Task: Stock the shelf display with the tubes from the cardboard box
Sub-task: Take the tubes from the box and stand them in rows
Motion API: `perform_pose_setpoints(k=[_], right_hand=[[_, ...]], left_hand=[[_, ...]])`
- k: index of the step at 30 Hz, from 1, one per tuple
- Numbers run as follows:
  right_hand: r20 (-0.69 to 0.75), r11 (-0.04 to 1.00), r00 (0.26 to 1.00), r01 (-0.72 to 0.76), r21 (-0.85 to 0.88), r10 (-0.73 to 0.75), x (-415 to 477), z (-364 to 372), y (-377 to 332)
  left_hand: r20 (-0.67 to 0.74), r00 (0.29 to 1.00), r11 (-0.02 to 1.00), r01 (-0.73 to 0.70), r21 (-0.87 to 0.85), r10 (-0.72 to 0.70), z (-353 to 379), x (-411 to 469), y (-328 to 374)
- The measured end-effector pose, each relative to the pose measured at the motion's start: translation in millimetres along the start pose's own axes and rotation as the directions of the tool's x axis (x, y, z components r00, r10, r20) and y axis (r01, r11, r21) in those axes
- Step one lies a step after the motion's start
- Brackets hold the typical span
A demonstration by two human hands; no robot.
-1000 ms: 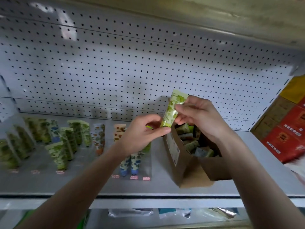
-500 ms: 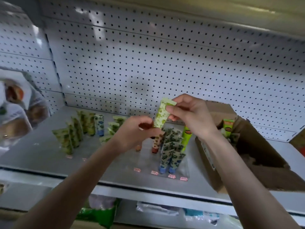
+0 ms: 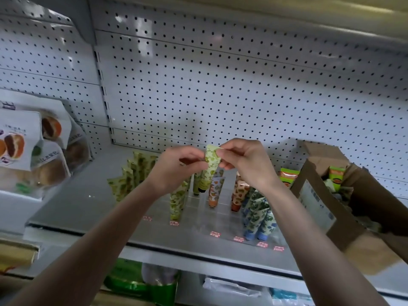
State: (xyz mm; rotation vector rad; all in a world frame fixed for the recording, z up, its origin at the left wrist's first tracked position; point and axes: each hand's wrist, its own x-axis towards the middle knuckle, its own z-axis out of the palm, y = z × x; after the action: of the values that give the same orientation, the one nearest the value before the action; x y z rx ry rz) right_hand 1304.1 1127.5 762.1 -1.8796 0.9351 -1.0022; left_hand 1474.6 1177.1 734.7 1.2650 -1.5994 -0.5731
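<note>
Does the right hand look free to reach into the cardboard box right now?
Probably not yet: the right hand pinches the green tube with the left hand. The box stands open beside it, unobstructed.

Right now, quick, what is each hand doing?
Left hand: pinching the green tube at its side.
Right hand: pinching the same tube near its top end.

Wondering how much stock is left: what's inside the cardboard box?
Inside the cardboard box, one green tube with an orange label shows. Below it is too dark to tell, and the walls hide the rest.
</note>
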Motion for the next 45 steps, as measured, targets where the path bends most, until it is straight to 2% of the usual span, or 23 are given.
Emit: perform_pose_setpoints(k=[6,13,18,24,36,41,45], right_hand=[[0.016,0.998,1.0,-0.02,-0.066,0.022,4,15,5],[-0.054,0.993,0.998,-0.043,-0.107,0.038,2,25,13],[-0.121,0.986,0.99,-0.089,-0.14,0.072,2,30,22],[-0.12,0.969,0.99,-0.102,-0.226,0.077,1,36,33],[-0.112,0.947,0.99,-0.115,-0.299,0.085,8,44,41],[-0.113,0.94,0.989,-0.127,-0.316,0.095,10,46,43],[-0.098,0.905,0.993,-0.107,-0.412,0.073,13,47,44]], left_hand=[[-0.017,1.0,0.999,-0.02,-0.047,0.019,-10,4,-11],[0.014,0.997,0.997,0.078,0.012,-0.078,-12,11,-29],[0.014,0.999,0.995,0.051,0.089,-0.053,-6,16,-37],[0.036,0.999,0.986,-0.004,0.167,-0.002,-4,18,-43],[0.017,0.982,0.927,-0.185,0.325,0.19,-7,26,-58],[0.002,0.98,0.922,-0.187,0.338,0.199,-5,28,-63],[0.005,0.983,0.922,-0.174,0.345,0.184,-5,30,-72]])
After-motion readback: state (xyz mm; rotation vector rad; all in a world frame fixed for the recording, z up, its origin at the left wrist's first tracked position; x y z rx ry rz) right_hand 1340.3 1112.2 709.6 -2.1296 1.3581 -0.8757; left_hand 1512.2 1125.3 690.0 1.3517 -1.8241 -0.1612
